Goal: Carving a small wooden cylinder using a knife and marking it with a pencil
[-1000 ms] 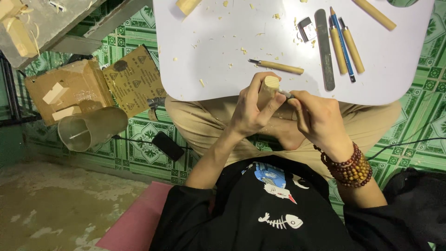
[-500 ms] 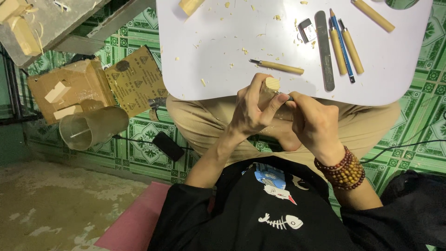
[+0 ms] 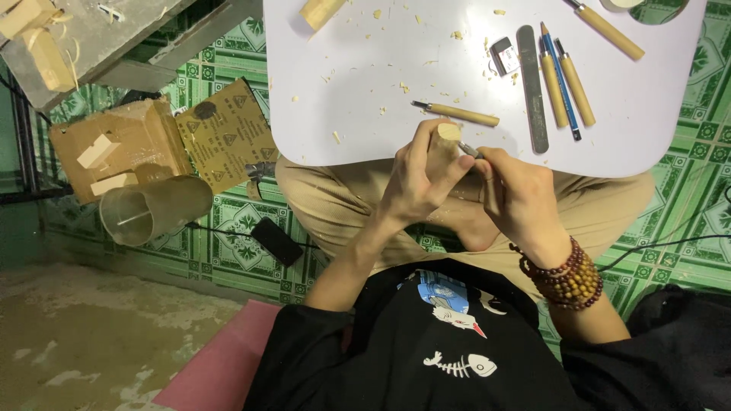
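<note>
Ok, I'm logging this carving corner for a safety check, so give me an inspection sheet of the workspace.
Surface: white rounded tabletop, strewn with wood chips.
Job's things: pale round wooden block; metal-tipped carving tool.
Clutter: wooden-handled carving tools, grey flat file, blue pencil.
Grippers: left hand grips block; right hand holds tool.
Cables: black cable on floor.
Surroundings: green patterned floor tiles, brown cardboard box, clear plastic cup.
</note>
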